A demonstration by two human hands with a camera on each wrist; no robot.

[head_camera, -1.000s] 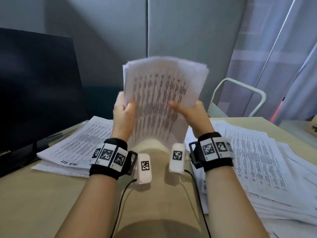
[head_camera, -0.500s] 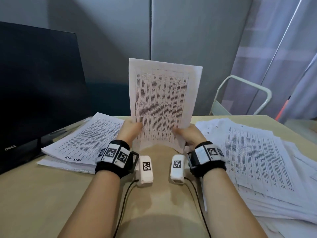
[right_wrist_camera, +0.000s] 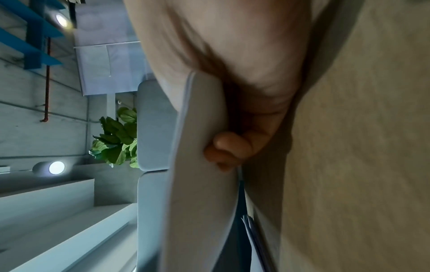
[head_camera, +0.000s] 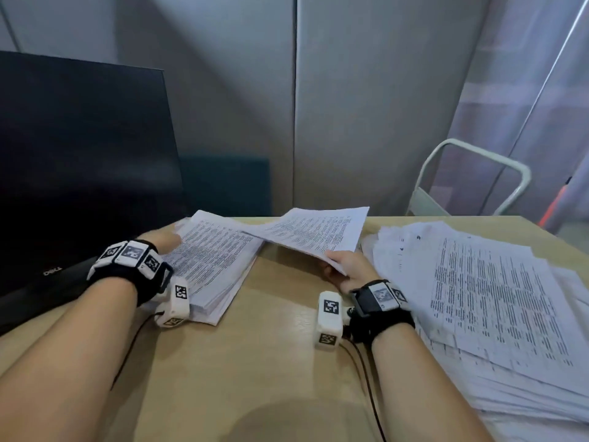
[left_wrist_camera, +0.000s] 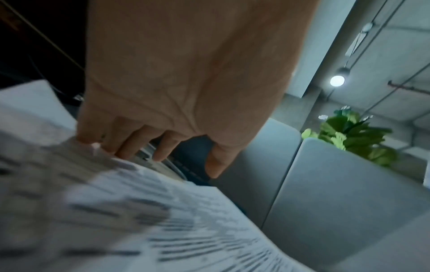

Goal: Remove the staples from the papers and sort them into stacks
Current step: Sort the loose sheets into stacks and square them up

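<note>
We have lowered the sheaf (head_camera: 314, 234) toward the left stack (head_camera: 210, 266) (sorting step): right hand (head_camera: 345, 269) pinches it, left hand (head_camera: 164, 240) rests loose-fingered on the stack.

1. Grey panel wall (head_camera: 223, 90) fills the upper frame of the head view; a vertical seam runs down its middle.
2. Dark monitor (head_camera: 79, 161) at left, screen off.
3. Light wood surface (head_camera: 255, 362) spans the lower frame.
4. White tubular chair frame (head_camera: 471, 177) at right, behind the surface.
5. Pale curtain (head_camera: 526, 90) at upper right.
6. Wrist views: green plant (left_wrist_camera: 353, 132) above grey partitions; round lamp (left_wrist_camera: 337, 80) lit.
</note>
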